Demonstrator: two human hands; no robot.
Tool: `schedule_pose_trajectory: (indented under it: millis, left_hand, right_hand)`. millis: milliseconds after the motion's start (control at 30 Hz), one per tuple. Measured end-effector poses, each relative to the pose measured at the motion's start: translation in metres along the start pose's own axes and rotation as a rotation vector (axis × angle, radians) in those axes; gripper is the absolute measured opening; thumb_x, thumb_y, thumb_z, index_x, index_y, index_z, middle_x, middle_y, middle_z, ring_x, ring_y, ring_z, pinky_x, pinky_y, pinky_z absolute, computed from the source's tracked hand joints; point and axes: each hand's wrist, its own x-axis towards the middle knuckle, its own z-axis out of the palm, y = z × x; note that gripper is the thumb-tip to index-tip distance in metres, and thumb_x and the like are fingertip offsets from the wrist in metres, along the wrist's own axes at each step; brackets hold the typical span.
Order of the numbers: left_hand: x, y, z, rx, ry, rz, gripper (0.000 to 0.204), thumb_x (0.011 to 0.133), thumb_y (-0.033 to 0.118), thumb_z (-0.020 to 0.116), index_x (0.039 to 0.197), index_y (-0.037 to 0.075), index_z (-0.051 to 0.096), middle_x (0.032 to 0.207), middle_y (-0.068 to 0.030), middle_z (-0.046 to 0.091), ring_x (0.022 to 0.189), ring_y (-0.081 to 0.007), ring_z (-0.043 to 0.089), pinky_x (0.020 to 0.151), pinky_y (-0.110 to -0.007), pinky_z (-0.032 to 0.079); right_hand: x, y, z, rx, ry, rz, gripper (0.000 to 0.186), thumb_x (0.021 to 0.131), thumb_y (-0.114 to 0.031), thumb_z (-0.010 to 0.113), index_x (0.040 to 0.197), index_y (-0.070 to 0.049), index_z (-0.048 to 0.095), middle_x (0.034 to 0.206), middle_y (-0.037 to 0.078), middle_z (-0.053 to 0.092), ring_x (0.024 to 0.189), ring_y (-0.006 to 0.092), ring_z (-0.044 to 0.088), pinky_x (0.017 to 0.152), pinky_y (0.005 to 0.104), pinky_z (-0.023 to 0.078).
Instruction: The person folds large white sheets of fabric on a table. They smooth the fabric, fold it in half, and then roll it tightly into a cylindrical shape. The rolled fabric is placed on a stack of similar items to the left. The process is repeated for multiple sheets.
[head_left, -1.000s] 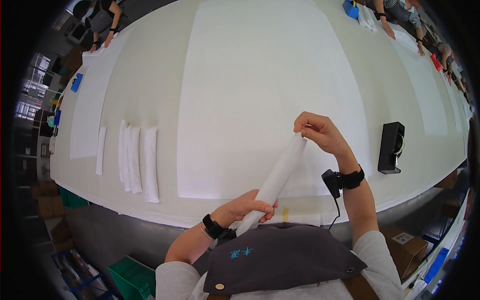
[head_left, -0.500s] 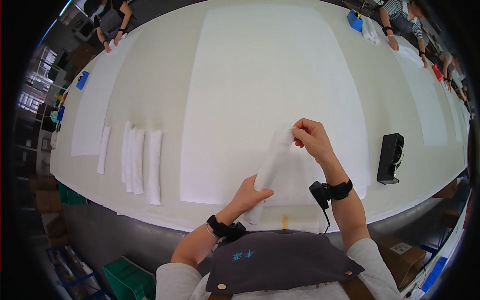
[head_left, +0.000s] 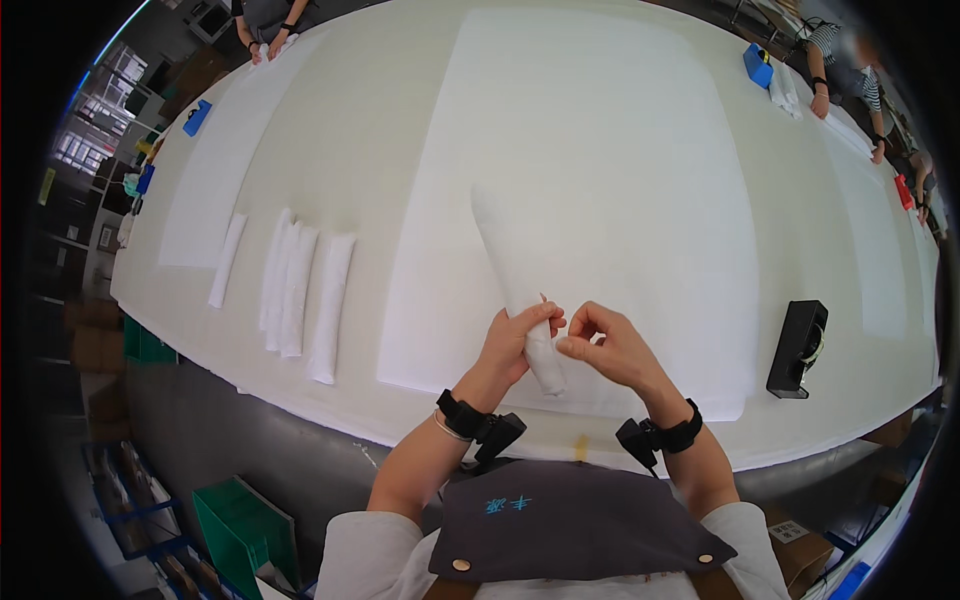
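Observation:
My left hand (head_left: 508, 340) is wrapped round the lower part of a long white roll (head_left: 495, 230) held at a slant over a large white sheet (head_left: 630, 140). The roll's upper end points away from me; its lower end looks crumpled. My right hand (head_left: 610, 345) is beside that lower end, fingers curled and thumb close to the index finger; whether it touches or pinches anything is hard to make out. To the left, several white rolls (head_left: 329, 305) lie side by side, one a little apart.
A black tape dispenser (head_left: 795, 350) lies on the pale table (head_left: 280, 120) at right. Co-workers (head_left: 840, 60) handle white material along the far edges, near blue dispensers (head_left: 758, 65). A green bin (head_left: 240, 530) and boxes (head_left: 95, 340) stand below the table's edge.
The roll has swung from leaning right to leaning left. My left hand has moved up along it; my right hand has left the far end and come down beside my left.

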Motion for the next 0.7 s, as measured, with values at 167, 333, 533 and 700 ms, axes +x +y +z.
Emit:
schedule_pose_trajectory:
  millis: [167, 333, 533, 700]
  left_hand:
    - [0.008, 0.006, -0.008, -0.163, 0.018, 0.069, 0.018, 0.086, 0.016, 0.067, 0.097, 0.004, 0.059, 0.091, -0.008, 0.063, 0.084, -0.0177, 0.061, 0.075, -0.031, 0.05]
    - [0.012, 0.005, -0.008, -0.4, -0.039, 0.081, 0.01, 0.09, 0.017, 0.064, 0.092, 0.009, 0.058, 0.085, -0.0046, 0.06, 0.078, -0.0161, 0.058, 0.074, -0.035, 0.051]
    - [0.018, 0.006, -0.023, -0.367, -0.064, 0.052, 0.009, 0.092, 0.015, 0.061, 0.096, 0.009, 0.056, 0.081, -0.0052, 0.06, 0.069, -0.0154, 0.057, 0.067, -0.033, 0.049]
    - [0.003, 0.012, -0.046, -0.155, -0.057, 0.036, 0.007, 0.092, 0.016, 0.06, 0.094, 0.01, 0.057, 0.078, -0.0033, 0.06, 0.067, -0.0133, 0.057, 0.064, -0.03, 0.049]
  right_hand:
    - [-0.017, 0.016, 0.031, -0.067, 0.004, -0.034, 0.027, 0.083, -0.023, 0.07, 0.079, -0.004, 0.051, 0.087, 0.006, 0.049, 0.074, 0.016, 0.052, 0.066, 0.0298, 0.045]
    - [-0.012, 0.025, 0.03, 0.221, -0.009, 0.054, 0.024, 0.086, -0.019, 0.065, 0.077, -0.003, 0.05, 0.086, 0.005, 0.048, 0.074, 0.0128, 0.053, 0.06, 0.0269, 0.048]
    - [-0.038, 0.043, -0.012, 0.061, 0.233, 0.046, 0.022, 0.085, -0.019, 0.066, 0.077, -0.002, 0.055, 0.074, 0.003, 0.055, 0.069, 0.0109, 0.052, 0.06, 0.026, 0.045]
    - [-0.138, 0.103, -0.15, -0.154, 1.178, -0.002, 0.012, 0.086, -0.009, 0.063, 0.081, -0.001, 0.058, 0.07, 0.001, 0.056, 0.066, 0.0076, 0.051, 0.059, 0.0232, 0.043]
